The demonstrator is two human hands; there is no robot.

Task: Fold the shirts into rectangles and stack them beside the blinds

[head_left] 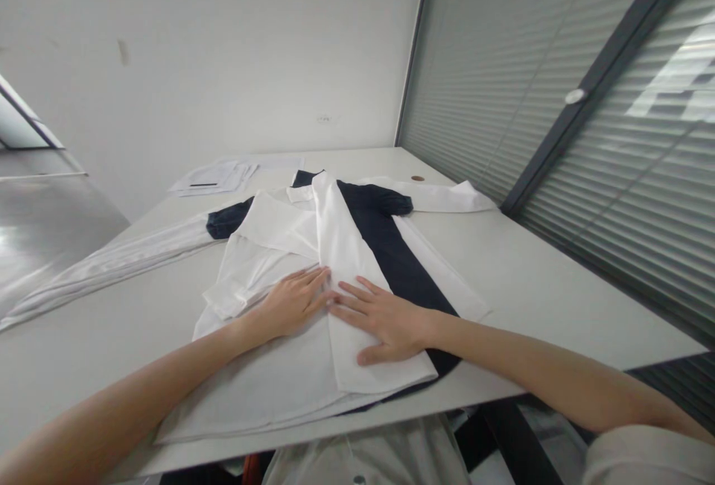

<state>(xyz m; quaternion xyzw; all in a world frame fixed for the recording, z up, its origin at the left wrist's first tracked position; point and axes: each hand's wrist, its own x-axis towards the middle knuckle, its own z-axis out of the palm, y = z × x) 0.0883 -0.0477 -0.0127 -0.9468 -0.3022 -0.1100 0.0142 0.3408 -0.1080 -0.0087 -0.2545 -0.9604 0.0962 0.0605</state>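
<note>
A white shirt (pixel 268 388) lies on the table with its right front panel folded toward the middle. Beneath it a dark navy short-sleeved garment (pixel 385 235) shows along the right side and at both shoulders. Under that lies more white cloth, with a long white sleeve (pixel 452 197) stretched to the right and another white sleeve (pixel 139 250) reaching to the left. My left hand (pixel 296 300) rests flat on the white shirt near its middle. Lying flat on the folded panel, my right hand (pixel 385 321) has its fingers spread, their tips meeting the left hand's fingers.
The white table (pixel 558 291) carries the garments, its front edge close to my body. Several paper sheets (pixel 215 176) with a dark pen-like stick (pixel 204 185) lie at the back left. A round cable hole (pixel 417 178) sits at the back right. Window blinds (pixel 614 172) border the right side.
</note>
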